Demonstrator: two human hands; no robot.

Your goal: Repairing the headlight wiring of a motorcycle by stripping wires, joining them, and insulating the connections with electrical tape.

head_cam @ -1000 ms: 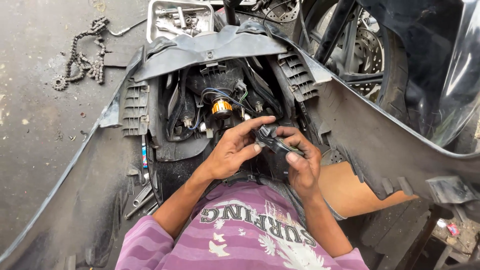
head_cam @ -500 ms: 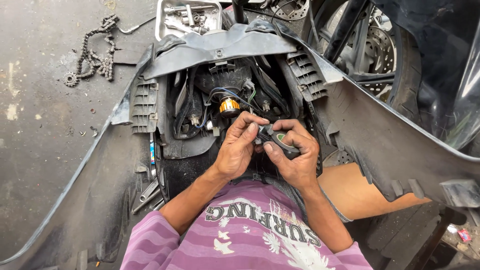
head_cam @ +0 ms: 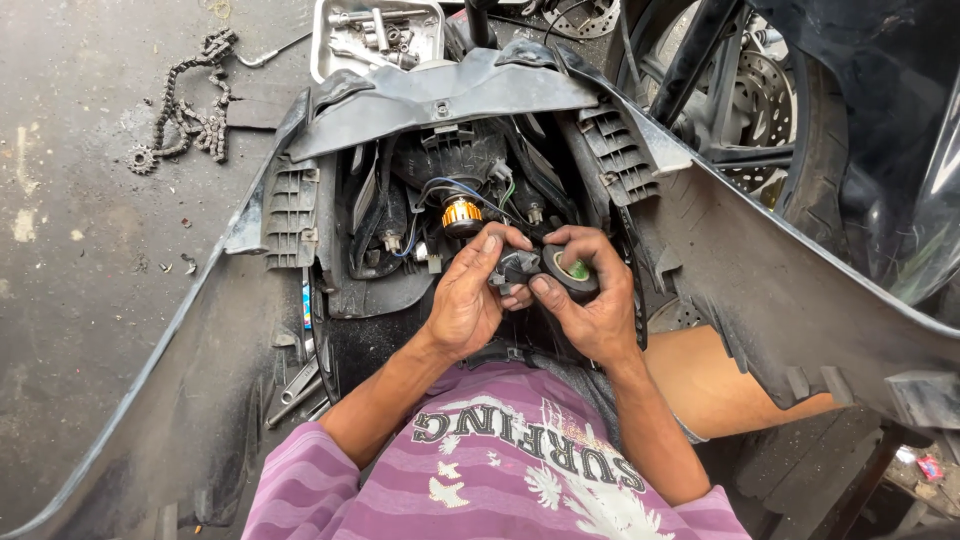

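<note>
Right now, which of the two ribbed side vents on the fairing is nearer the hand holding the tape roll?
The right-hand vent, just above the right hand with the tape roll.

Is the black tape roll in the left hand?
No. The black tape roll sits in the right hand; the left hand pinches a small grey connector.

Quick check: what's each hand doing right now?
Left hand: closed, pinching a small grey plastic connector.
Right hand: closed, holding a black roll of tape.

Purple striped short-sleeved shirt [head_cam: 520, 470] with white print.
</note>
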